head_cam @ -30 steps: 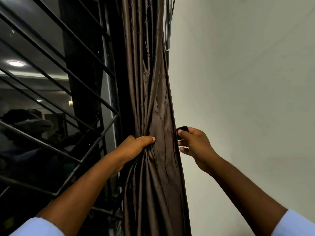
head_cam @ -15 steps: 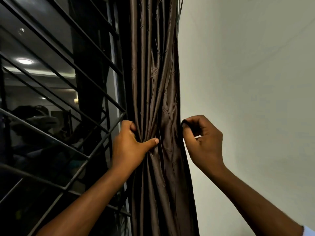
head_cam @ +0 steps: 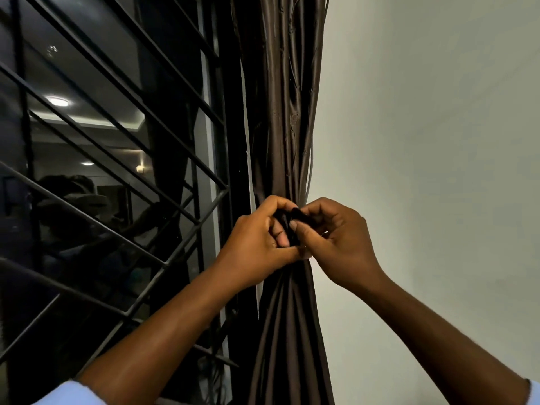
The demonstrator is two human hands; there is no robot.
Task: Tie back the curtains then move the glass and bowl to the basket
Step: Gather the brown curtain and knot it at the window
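A dark brown curtain [head_cam: 287,118] hangs gathered into a narrow bunch between the window and the wall. Both hands meet in front of its pinched waist. My left hand [head_cam: 258,239] and my right hand [head_cam: 336,238] each grip an end of a dark tie-back strap [head_cam: 293,222], whose ends cross between the fingers. The strap's run around the back of the curtain is hidden. No glass, bowl or basket shows in this view.
A window with black diagonal metal bars [head_cam: 122,159] fills the left side, its dark pane reflecting ceiling lights and a person. A plain white wall [head_cam: 432,141] takes up the right side.
My left hand let go of the bunched fabric and took one strap end. My right hand came in from the curtain's right edge to the front, and the two hands now touch.
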